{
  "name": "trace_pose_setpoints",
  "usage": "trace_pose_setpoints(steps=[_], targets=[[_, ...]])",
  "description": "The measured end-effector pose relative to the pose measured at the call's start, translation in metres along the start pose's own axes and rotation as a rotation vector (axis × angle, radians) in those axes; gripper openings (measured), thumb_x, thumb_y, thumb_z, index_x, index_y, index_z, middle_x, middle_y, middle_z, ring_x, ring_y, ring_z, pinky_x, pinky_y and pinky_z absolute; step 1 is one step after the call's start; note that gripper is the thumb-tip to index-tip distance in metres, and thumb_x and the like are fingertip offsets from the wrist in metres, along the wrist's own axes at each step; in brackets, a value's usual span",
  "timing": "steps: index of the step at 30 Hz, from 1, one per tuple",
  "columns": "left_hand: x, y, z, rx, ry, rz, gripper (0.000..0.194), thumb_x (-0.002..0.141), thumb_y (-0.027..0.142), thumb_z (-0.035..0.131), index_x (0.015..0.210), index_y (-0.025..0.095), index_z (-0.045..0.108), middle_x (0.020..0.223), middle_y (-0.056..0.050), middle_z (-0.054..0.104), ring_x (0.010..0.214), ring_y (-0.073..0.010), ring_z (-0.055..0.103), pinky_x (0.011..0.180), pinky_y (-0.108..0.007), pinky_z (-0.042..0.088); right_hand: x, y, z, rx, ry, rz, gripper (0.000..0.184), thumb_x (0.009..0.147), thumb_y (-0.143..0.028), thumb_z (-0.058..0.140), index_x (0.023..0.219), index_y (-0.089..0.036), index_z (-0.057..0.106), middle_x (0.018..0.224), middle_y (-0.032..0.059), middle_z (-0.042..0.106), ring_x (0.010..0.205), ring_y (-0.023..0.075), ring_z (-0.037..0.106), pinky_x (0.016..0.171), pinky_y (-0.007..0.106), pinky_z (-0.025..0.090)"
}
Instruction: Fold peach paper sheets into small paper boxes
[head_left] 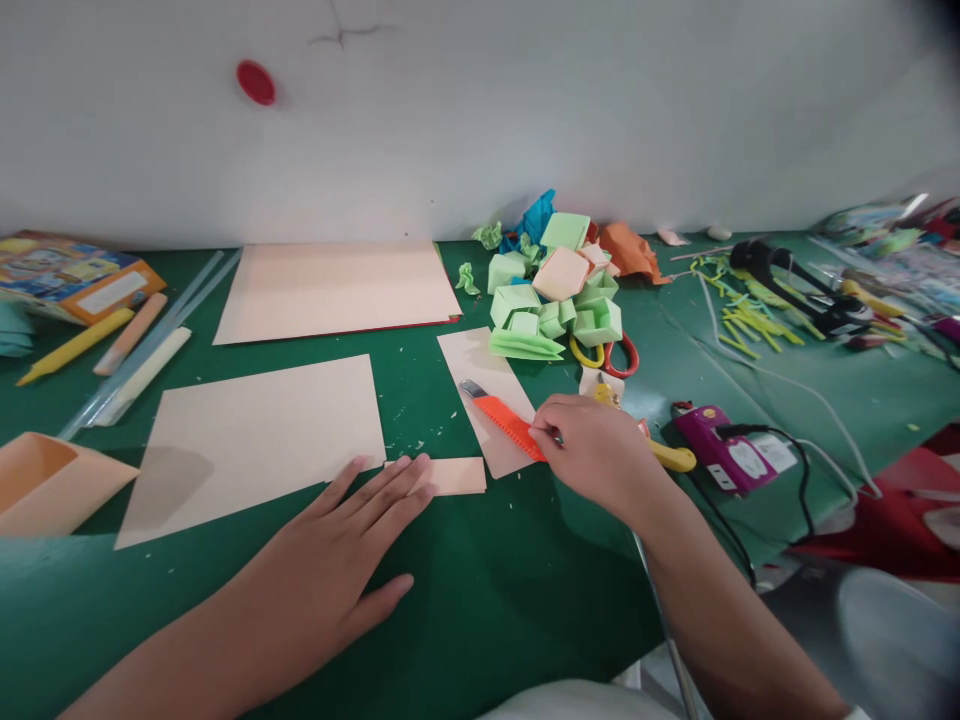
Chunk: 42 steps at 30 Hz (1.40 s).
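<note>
My left hand [352, 545] lies flat with fingers outstretched, its fingertips resting on a small folded strip of peach paper [459, 476]. A larger peach sheet [262, 430] is beside those fingertips on the left. My right hand [592, 445] is closed, its fingers pinching the near end of an orange box cutter [506, 422]. The cutter's metal tip points away to the left, over a narrow peach paper piece [469, 355]. Part of the cutter's near end is hidden by my fingers.
Folded green and peach paper boxes [559, 290] are piled at the back, with scissors [621, 355] before them. Stacked sheets [337, 290] lie by the wall. Glue sticks [154, 365] and a peach paper box [64, 485] are left; a purple corded device [724, 450] is right.
</note>
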<state>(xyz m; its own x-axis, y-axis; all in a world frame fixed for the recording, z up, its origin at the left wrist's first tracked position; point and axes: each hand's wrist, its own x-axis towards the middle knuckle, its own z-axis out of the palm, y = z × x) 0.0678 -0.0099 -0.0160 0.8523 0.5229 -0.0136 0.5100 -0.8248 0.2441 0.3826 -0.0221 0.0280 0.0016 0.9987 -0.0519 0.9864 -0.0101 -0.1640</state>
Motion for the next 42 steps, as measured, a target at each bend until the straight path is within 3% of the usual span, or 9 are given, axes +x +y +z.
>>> trace_pose_setpoints(steps=[28,42], targets=[[0.0008,0.0008,-0.0008,-0.034,0.018,0.000,0.069,0.102,0.052,0.049,0.163,0.038,0.020,0.168,0.003,0.029,0.151,-0.0264,0.038,0.130,-0.047,0.017,-0.0004,-0.0079,0.0015,-0.186,-0.015,0.009,0.018,0.092,-0.011,0.053,0.080,-0.019,0.064,0.084,0.0046,0.070,0.078,0.0208,0.060,0.060,0.031,0.025],[0.0015,0.0012,-0.0013,-0.020,0.018,0.010,0.069,0.102,0.051,0.049,0.163,0.036,0.020,0.168,0.002,0.030,0.151,-0.0261,0.037,0.130,-0.047,0.016,0.0008,-0.0098,0.0076,-0.289,0.031,-0.053,0.022,0.093,-0.011,0.049,0.080,-0.018,0.065,0.082,0.0082,0.069,0.073,0.0210,0.059,0.059,0.033,0.025]])
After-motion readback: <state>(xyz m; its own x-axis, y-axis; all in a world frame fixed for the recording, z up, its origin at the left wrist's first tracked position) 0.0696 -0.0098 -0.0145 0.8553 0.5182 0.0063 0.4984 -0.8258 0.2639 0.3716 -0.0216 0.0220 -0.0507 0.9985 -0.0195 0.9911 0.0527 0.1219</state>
